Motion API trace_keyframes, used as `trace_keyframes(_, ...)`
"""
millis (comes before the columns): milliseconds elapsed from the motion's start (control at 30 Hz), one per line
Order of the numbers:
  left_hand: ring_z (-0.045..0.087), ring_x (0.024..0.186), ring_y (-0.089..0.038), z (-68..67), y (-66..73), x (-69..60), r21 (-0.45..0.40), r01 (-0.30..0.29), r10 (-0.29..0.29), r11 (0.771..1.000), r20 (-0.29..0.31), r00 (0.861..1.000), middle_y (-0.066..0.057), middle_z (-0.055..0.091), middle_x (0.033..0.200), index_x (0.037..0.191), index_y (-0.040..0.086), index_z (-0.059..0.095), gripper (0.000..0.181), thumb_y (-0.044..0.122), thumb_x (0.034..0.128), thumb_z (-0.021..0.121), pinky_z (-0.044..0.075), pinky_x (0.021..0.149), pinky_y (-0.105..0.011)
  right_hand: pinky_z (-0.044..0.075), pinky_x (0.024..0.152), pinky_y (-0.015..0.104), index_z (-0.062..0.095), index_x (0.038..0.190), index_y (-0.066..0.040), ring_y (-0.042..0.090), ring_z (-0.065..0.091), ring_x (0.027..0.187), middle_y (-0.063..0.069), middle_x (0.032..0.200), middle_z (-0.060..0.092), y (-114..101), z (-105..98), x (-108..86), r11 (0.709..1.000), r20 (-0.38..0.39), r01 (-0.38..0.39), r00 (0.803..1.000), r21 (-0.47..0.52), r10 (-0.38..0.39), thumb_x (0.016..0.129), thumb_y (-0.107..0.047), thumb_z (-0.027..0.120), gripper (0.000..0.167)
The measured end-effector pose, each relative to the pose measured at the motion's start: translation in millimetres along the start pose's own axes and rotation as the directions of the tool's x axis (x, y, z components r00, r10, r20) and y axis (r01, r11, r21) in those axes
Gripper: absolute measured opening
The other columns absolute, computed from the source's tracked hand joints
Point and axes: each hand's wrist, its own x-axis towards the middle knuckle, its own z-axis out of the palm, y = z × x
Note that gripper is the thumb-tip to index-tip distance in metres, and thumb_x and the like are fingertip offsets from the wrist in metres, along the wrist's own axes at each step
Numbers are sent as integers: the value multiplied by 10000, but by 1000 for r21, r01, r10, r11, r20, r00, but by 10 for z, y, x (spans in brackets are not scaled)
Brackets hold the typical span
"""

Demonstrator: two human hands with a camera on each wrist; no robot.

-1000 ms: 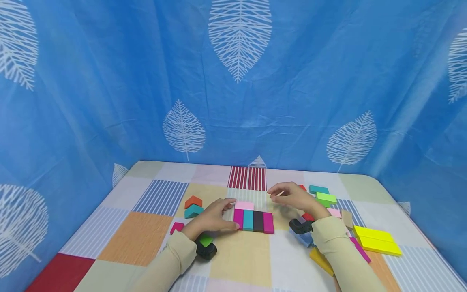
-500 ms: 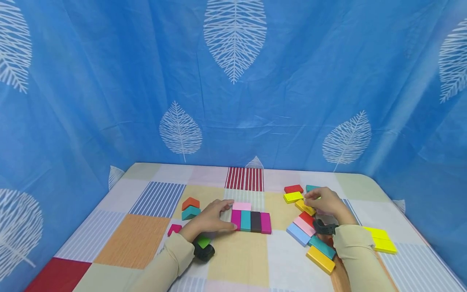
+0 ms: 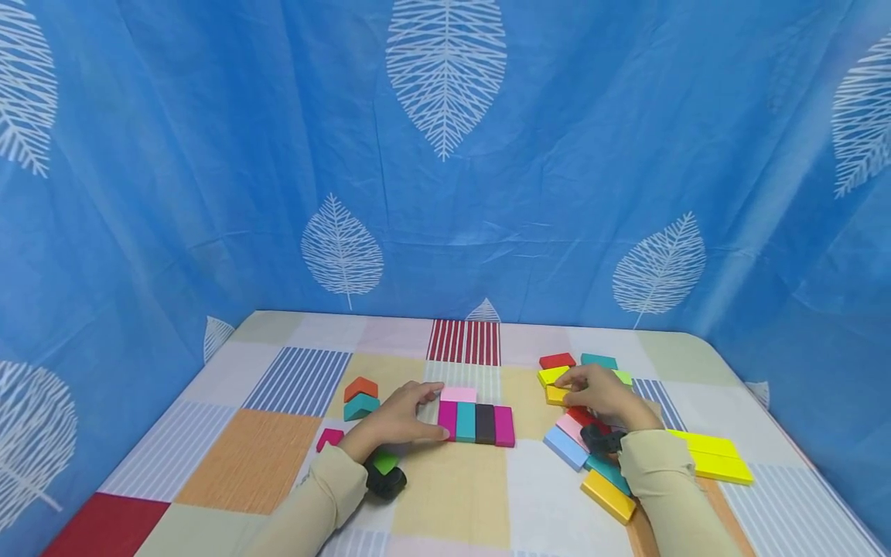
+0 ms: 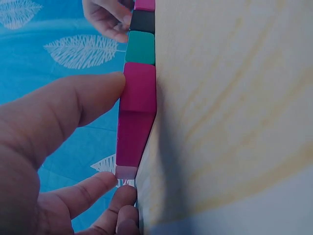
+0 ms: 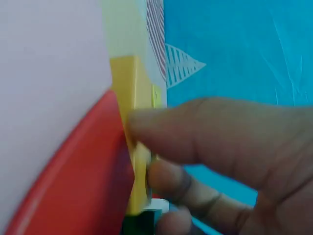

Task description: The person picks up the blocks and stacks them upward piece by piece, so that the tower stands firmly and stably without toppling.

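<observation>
My left hand (image 3: 402, 415) lies beside a row of rectangular toy blocks. Its thumb touches the leftmost magenta block (image 4: 139, 93), while the fingertips reach the end of the pink block (image 3: 459, 394) behind it. To the right in that row are a teal block (image 3: 465, 422), a black block (image 3: 485, 424) and a second magenta block (image 3: 504, 427). Between thumb and fingers my right hand (image 3: 604, 394) pinches an orange-yellow block (image 5: 128, 88), just in front of a bright yellow block (image 3: 553, 377). A red block (image 5: 83, 171) fills the near side of the right wrist view.
Around the right hand lie a red block (image 3: 557, 361), a teal block (image 3: 599, 361), a light blue block (image 3: 565, 448) and an amber block (image 3: 608, 497). Yellow blocks (image 3: 717, 456) sit farther right. Left are an orange block (image 3: 360, 389) and a teal one (image 3: 361, 406).
My right hand went right to the loose blocks, took hold of the orange-yellow block and shifted it left, turning it. The left hand stays at the row.
</observation>
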Motion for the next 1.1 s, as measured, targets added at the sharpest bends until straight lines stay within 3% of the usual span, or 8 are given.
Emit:
trace_keyframes(167,560,1225,-324,8,1,1,2,14,-14,1000,0,1000,-134,612,1315,1541,17,556,858,278,802,905,526,1046,-571,554,761,355,744,1251,50,279,564,940,130,1027,642,43,-12,1,1000,13,24,1000,-14,-24,897,-65,844,385)
trace_keyframes(433,563,1223,-336,11,8,-4,8,10,-10,1000,0,1000,-145,613,1310,1536,15,560,852,269,800,906,521,1048,-588,587,750,346,731,1206,104,270,583,860,179,1038,684,15,-42,-32,987,-48,-145,989,-75,141,885,-119,863,413)
trace_keyframes(633,566,1219,-337,6,18,-3,19,13,-13,1000,-6,1000,-146,617,1302,1529,14,565,842,266,803,907,515,1059,-589,579,766,369,747,1161,93,264,581,869,149,1006,674,-106,29,-20,989,-57,-92,995,-114,86,881,-129,874,379)
trace_keyframes(867,569,1235,-342,7,3,-7,11,25,-25,1000,-5,1000,-145,619,1311,1535,14,560,844,264,809,910,506,1076,-590,501,721,320,752,1178,66,237,547,822,82,852,594,-102,159,34,995,-17,-74,997,-65,73,840,-72,907,396)
trace_keyframes(1100,562,1254,-338,17,-9,7,5,22,-22,1000,1,1000,-139,610,1328,1548,21,549,859,287,812,905,516,1066,-577,545,745,318,760,1195,54,216,553,779,61,843,626,-155,256,84,995,-17,-40,999,-95,38,860,-98,910,397)
